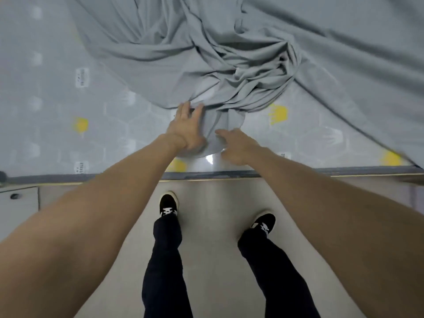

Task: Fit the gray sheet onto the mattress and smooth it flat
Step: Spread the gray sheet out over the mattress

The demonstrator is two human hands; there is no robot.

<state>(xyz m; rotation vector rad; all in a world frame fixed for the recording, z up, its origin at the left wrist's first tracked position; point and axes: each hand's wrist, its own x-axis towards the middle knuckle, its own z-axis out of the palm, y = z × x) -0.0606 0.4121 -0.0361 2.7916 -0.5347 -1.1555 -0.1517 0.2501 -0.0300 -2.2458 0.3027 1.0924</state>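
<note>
Black shoes [169, 205] and dark trousers stand on the pale floor [213, 203] at the near edge of the bed, both bare forearms reaching forward over it. Just past that edge, the right hand [237, 145] hovers at the tip of a narrow tongue of the gray sheet [160, 53], its fingers loosely curled; whether it pinches the cloth or only touches it, I cannot tell. The left hand [187, 129] lies a little farther in, fingers spread and fairly straight, pressing flat on the same tongue of cloth. Beyond both hands the sheet is bunched in a twisted heap around the middle of the mattress [46, 99], its folds fanning away to the far left and far right, so the patterned mattress cover is bare on either side. The loose corner points toward the person, and the bulk lies straight ahead. Judged from this, the sheet wants pulling toward the near edge, and the right hand is the nearer to that tip.
</note>
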